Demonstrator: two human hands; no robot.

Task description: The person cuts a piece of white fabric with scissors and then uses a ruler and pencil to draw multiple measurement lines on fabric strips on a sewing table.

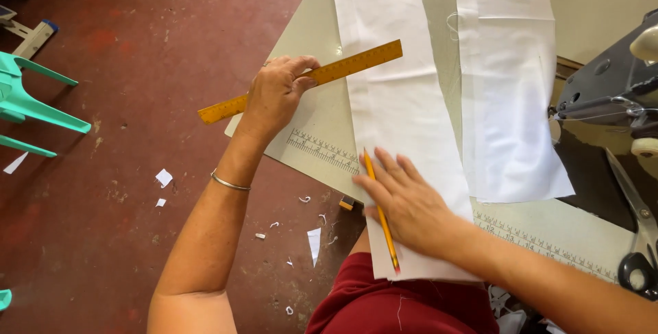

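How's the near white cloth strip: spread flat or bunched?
Spread flat. The cloth strip lies smooth along the table, its near end pinned under the right hand; the ruler in the left hand crosses its edge.

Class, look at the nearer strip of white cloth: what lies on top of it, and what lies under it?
On the nearer strip of white cloth lie the right hand, a yellow pencil and one end of the wooden ruler. Under it is the sewing table; whatever else it covers cannot be seen.
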